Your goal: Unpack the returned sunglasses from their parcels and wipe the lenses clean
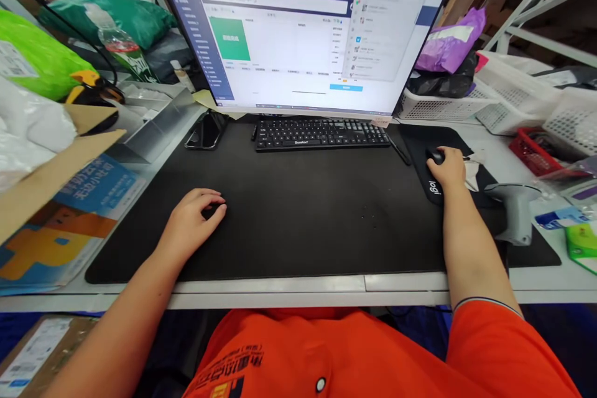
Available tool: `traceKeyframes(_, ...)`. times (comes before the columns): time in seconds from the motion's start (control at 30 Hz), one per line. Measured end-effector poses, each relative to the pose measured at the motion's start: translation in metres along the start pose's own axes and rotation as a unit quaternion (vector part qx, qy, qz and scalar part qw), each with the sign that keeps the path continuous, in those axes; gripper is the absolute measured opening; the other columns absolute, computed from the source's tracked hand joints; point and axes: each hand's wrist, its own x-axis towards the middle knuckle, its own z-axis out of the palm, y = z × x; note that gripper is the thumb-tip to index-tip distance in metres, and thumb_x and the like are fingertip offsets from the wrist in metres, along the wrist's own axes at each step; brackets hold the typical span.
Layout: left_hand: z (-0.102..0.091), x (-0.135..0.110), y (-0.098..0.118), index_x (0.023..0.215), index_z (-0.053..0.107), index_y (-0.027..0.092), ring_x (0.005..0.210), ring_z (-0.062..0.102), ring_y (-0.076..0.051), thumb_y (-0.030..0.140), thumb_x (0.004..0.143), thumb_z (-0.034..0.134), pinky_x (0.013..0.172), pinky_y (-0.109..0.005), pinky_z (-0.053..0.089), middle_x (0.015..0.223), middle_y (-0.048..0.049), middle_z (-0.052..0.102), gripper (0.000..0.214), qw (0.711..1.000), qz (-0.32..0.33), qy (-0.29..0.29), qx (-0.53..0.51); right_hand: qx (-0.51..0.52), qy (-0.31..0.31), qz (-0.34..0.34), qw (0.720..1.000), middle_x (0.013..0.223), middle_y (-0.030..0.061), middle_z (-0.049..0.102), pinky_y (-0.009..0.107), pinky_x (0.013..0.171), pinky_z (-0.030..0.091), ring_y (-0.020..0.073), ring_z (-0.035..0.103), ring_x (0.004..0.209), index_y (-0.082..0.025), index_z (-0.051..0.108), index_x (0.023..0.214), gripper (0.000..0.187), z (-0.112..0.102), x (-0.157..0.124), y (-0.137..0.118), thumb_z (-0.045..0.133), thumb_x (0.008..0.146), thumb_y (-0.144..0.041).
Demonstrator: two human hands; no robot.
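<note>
My left hand (198, 217) rests on the black desk mat (298, 211), fingers loosely bent and thumb apart, with nothing in it. At the right, my right hand (448, 168) lies over a black computer mouse (436, 155) on a dark mouse pad (420, 137); the palm hides part of the mouse. A black keyboard (321, 134) sits below a lit monitor (298, 25), which shows a page with a green square and a pop-up list. Close to my right forearm stands a grey handheld barcode scanner (515, 208).
A phone (206, 130) lies left of the keyboard, a pen (398, 148) right of it. An open cardboard box (79, 199), a plastic bottle (125, 46) and bagged parcels crowd the left. White baskets (448, 106) and a red basket (534, 152) line the right.
</note>
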Motion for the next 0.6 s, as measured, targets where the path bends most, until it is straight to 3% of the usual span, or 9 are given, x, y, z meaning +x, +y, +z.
traceKeyframes(0.2, 0.0024, -0.0006, -0.0034, 0.092, 0.070, 0.021, 0.103, 0.067, -0.028, 0.047, 0.090, 0.052, 0.080, -0.038, 0.057, 0.109, -0.0109, 0.069, 0.032, 1.000, 0.008, 0.005, -0.002, 0.007, 0.003, 0.004, 1.000, 0.120, 0.0145, 0.058, 0.050, 0.102, 0.046, 0.0336, 0.054, 0.118, -0.021, 0.059, 0.120, 0.047, -0.0012, 0.0003, -0.0003, 0.065, 0.076, -0.035)
traceKeyframes(0.4, 0.0021, -0.0014, -0.0037, 0.092, 0.071, 0.020, 0.099, 0.068, -0.027, 0.045, 0.091, 0.054, 0.084, -0.039, 0.057, 0.108, -0.0106, 0.069, 0.031, 1.000, 0.018, 0.011, -0.002, 0.001, 0.007, 0.012, 1.000, 0.116, 0.0144, 0.057, 0.052, 0.100, 0.047, 0.0345, 0.056, 0.111, -0.020, 0.057, 0.114, 0.044, -0.0026, -0.0005, -0.0014, 0.065, 0.073, -0.037)
traceKeyframes(0.6, 0.0010, -0.0014, -0.0018, 0.091, 0.070, 0.020, 0.102, 0.068, -0.027, 0.045, 0.091, 0.053, 0.085, -0.040, 0.057, 0.109, -0.0107, 0.069, 0.031, 1.000, 0.015, 0.010, 0.004, 0.005, 0.004, -0.002, 1.000, 0.116, 0.0136, 0.058, 0.050, 0.103, 0.046, 0.0338, 0.055, 0.118, -0.022, 0.059, 0.113, 0.040, -0.0032, -0.0009, -0.0020, 0.064, 0.076, -0.036)
